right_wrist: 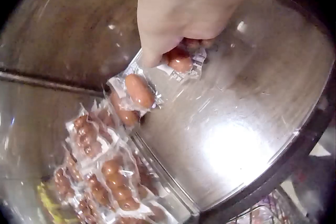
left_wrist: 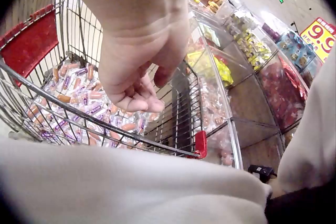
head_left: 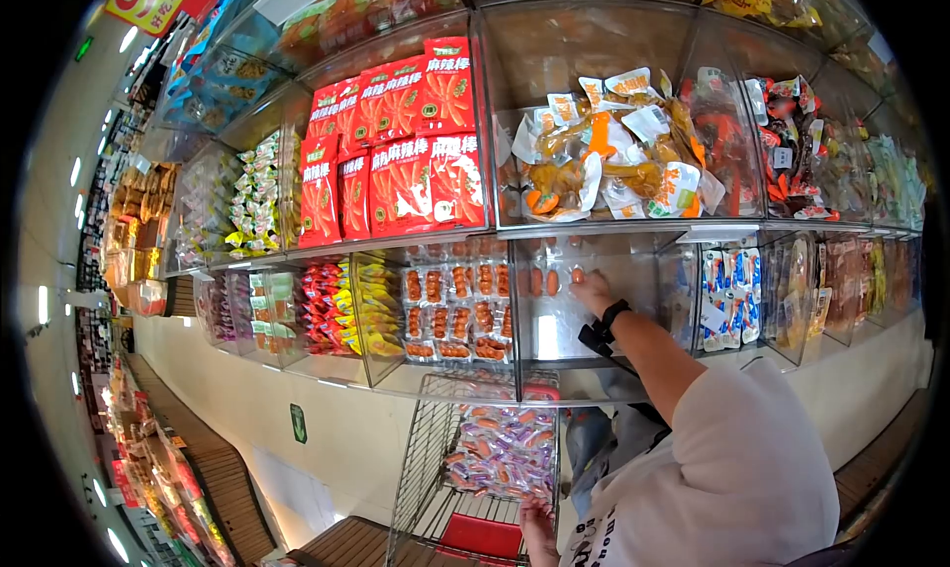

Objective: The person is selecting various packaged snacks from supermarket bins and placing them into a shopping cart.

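My right hand [head_left: 596, 292] reaches into a clear-walled bin [head_left: 554, 344] on the lower shelf. In the right wrist view, its curled fingers grip a small clear packet of brown sausage [right_wrist: 180, 62], partly hidden under the hand. Another packaged sausage [right_wrist: 139, 91] lies just beside it, along the bin's divider. Over the shopping cart [head_left: 416, 468] hangs my left hand [left_wrist: 139, 66], fingers loosely curled and holding nothing. Below it, the cart holds a heap of individually wrapped sausages [left_wrist: 73, 95] in clear and purple wrappers.
A divider separates the bin from packs of small round brown snacks [head_left: 457, 315] on the left. Blue-and-white packets [head_left: 730, 295] stand to the right. Red snack bags [head_left: 396, 151] and larger vacuum packs [head_left: 633, 156] fill the shelf above. The bin's front wall [right_wrist: 252, 195] curves below my right hand.
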Demonstrator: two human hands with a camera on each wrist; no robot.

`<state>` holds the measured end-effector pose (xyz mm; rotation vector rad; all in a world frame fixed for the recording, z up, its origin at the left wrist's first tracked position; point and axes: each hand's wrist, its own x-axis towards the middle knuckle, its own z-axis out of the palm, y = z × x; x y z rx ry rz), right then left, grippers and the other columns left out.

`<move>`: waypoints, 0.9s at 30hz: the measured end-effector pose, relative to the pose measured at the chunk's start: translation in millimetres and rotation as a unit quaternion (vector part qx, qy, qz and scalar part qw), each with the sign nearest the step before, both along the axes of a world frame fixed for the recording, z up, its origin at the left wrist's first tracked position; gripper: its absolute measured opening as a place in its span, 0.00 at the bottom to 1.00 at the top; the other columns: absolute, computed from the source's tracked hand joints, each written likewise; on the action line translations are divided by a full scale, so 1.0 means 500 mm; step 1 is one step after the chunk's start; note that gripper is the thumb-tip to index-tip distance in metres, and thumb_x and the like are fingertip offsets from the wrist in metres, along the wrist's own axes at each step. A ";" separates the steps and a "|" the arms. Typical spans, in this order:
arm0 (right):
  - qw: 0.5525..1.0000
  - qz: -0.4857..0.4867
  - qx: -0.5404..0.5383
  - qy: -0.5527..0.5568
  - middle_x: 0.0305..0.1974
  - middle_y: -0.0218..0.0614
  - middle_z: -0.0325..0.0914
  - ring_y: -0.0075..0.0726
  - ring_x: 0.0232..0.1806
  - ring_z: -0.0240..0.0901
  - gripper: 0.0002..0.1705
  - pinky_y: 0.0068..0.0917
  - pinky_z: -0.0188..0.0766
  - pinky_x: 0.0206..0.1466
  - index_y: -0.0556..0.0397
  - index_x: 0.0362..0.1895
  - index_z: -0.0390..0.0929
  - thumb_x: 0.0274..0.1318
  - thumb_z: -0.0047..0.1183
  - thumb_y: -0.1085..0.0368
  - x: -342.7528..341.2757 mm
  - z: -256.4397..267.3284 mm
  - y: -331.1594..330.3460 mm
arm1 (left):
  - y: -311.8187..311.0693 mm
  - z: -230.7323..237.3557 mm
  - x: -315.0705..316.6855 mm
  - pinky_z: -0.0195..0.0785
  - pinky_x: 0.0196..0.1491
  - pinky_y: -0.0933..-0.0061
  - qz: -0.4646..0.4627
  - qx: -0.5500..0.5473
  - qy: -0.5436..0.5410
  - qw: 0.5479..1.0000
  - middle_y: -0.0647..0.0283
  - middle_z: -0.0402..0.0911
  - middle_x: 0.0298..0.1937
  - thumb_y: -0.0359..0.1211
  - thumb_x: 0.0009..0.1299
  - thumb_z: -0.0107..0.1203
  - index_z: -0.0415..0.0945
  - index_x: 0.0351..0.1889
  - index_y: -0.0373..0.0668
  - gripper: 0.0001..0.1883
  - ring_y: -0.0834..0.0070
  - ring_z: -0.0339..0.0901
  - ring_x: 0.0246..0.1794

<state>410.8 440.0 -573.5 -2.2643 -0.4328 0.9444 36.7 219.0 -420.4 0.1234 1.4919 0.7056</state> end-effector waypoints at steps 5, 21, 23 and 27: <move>0.957 -0.002 0.211 0.198 0.13 0.33 0.69 0.27 0.18 0.64 0.11 0.24 0.59 0.24 0.57 0.13 0.71 0.32 0.48 0.61 0.014 -0.051 -0.002 | 0.003 0.004 0.005 0.55 0.24 0.81 0.028 0.003 -0.034 0.999 0.66 0.70 0.25 0.30 0.56 0.42 0.64 0.36 0.42 0.09 0.78 0.65 0.23; 0.979 -0.038 0.139 -0.143 0.20 0.44 0.68 0.47 0.25 0.65 0.05 0.32 0.61 0.29 0.55 0.24 0.67 0.38 0.43 0.67 -0.040 -0.096 0.071 | -0.005 -0.024 -0.017 0.55 0.23 0.81 0.021 0.006 -0.029 0.999 0.63 0.70 0.25 0.30 0.58 0.39 0.64 0.36 0.42 0.09 0.78 0.64 0.22; 0.990 -0.027 0.118 -0.067 0.24 0.46 0.67 0.49 0.31 0.64 0.07 0.33 0.61 0.32 0.54 0.26 0.65 0.35 0.43 0.70 -0.032 -0.036 0.075 | -0.008 -0.025 -0.020 0.56 0.23 0.81 0.024 0.002 -0.022 0.999 0.63 0.70 0.26 0.30 0.58 0.39 0.64 0.36 0.42 0.09 0.78 0.65 0.22; 0.977 0.064 0.150 -0.138 0.38 0.54 0.57 0.55 0.40 0.57 0.26 0.36 0.58 0.41 0.53 0.41 0.57 0.29 0.45 0.74 -0.062 -0.006 0.038 | 0.004 -0.011 -0.007 0.56 0.23 0.80 0.027 0.001 -0.014 1.000 0.63 0.70 0.26 0.31 0.58 0.40 0.64 0.36 0.42 0.09 0.76 0.66 0.22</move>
